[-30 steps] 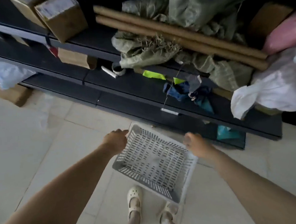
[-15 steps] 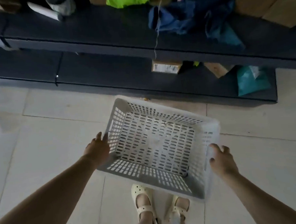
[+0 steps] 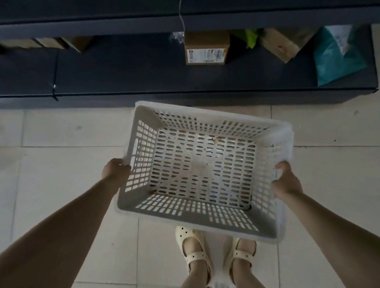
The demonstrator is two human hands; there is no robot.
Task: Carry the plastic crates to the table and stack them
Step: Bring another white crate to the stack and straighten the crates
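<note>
Above the floor (image 3: 52, 176), before the shelf (image 3: 134, 64): crate (image 3: 204, 169) in the air (empty, slightly askew).
Hands: my left hand (image 3: 115, 170) grips its left rim, my right hand (image 3: 285, 180) its right rim.
Risk: crate partly hides my feet (image 3: 193, 249); I could stumble and lose my grip.

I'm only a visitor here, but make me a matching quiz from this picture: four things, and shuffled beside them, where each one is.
1. plastic crate
2. labelled cardboard box
3. teal bag
4. cream shoes

a. on the person's feet
b. right end of the bottom shelf
c. gripped by the left hand and right hand
d. middle of that shelf

Pairs: 1-c, 2-d, 3-b, 4-a
</note>
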